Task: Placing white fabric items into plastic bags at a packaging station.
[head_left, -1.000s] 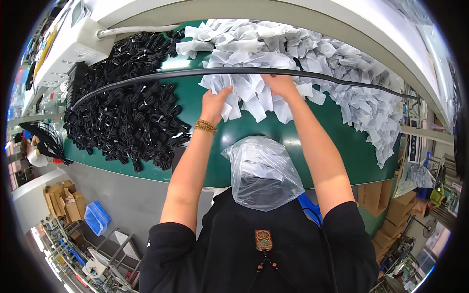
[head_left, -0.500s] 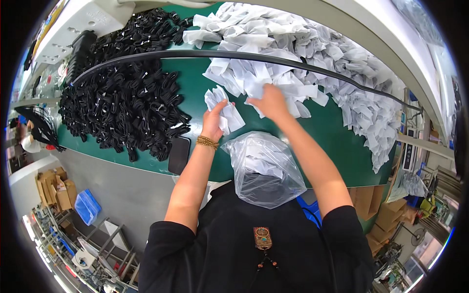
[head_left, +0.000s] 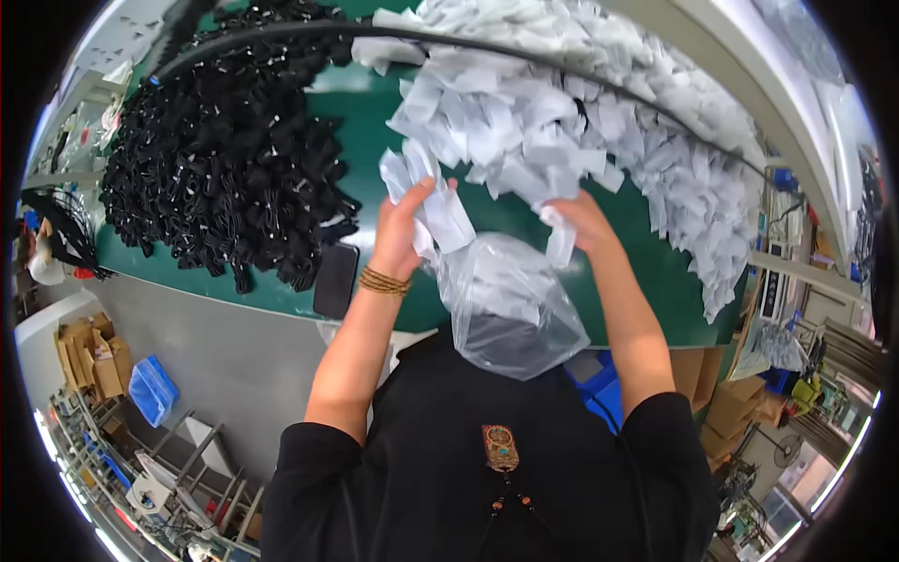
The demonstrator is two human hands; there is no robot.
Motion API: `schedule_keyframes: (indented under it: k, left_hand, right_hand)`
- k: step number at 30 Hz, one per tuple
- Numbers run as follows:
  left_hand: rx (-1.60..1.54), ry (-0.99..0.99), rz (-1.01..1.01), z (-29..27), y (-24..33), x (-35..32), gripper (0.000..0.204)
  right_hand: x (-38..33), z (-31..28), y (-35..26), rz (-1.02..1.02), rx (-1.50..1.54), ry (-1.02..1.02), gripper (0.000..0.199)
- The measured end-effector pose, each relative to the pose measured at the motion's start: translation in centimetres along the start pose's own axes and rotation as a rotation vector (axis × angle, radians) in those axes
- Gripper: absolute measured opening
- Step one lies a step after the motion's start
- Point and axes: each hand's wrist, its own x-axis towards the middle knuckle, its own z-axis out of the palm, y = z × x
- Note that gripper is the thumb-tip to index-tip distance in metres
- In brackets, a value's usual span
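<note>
My left hand (head_left: 397, 232), with a beaded bracelet at the wrist, is closed round a small bunch of white packets (head_left: 448, 220). To its right, my right hand (head_left: 584, 223) pinches a white packet (head_left: 560, 242) that hangs down from its fingers. That hand is at the near edge of a large heap of white packets (head_left: 487, 108). Between my forearms, at the table's near edge, a clear plastic bag (head_left: 552, 332) holds more white packets. What the packets contain cannot be made out.
A big pile of bundled black cables (head_left: 220, 169) covers the left of the green table (head_left: 361, 117). A dark phone (head_left: 335, 281) lies at the near edge. One black cable (head_left: 449, 39) arches across the view above the heaps. Cardboard boxes (head_left: 94, 361) and a blue bin (head_left: 153, 389) stand on the floor at left.
My right hand has drawn back from the heap, toward me and to the right, with a packet in its fingers. My left hand still holds its packets. The view has shifted slightly.
</note>
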Motion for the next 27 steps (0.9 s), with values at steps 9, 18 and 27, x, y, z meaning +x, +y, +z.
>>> schedule_keyframes:
  k: [9,18,27]
  left_hand:
    - [0.22,-0.335,-0.074,5.9,0.6,-6.5,0.037]
    - [0.453,-0.466,0.079,8.2,2.1,-9.8,0.031]
    - [0.221,-0.424,0.232,5.2,5.8,-11.9,0.045]
  right_hand:
    - [-12.7,7.4,-5.8,-0.359,-0.514,-0.279,0.052]
    - [-14.8,11.6,-4.5,-0.256,0.315,-0.197,0.055]
    - [-15.2,13.6,-0.1,-0.334,-1.354,-0.435,0.051]
